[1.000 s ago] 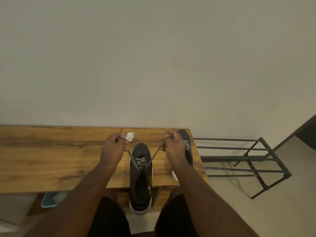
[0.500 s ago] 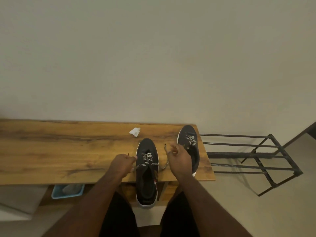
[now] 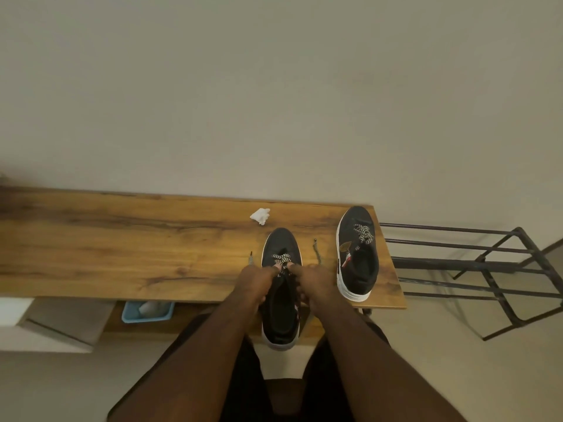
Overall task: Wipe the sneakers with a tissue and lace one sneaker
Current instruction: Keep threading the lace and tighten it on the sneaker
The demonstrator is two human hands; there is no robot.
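Near sneaker (image 3: 281,287) on table (image 3: 122,251) edge btwn hands; 2nd sneaker (image 3: 356,254) right, tissue (image 3: 260,215) behind.

A long wooden bench (image 3: 122,248) with a warm brown grain runs across the middle of the view, its back edge set against a plain, pale wall (image 3: 274,86). To the right of the bench stands a dark metal rack (image 3: 475,266) made of thin horizontal bars in an open frame, resting on the beige floor (image 3: 457,376). Below the bench's front edge, toward the left, a light blue tray (image 3: 147,312) sits partly hidden, with something pale inside that is too blurred to identify. Further left, a low white and grey boxy piece (image 3: 45,324) juts out at floor level.
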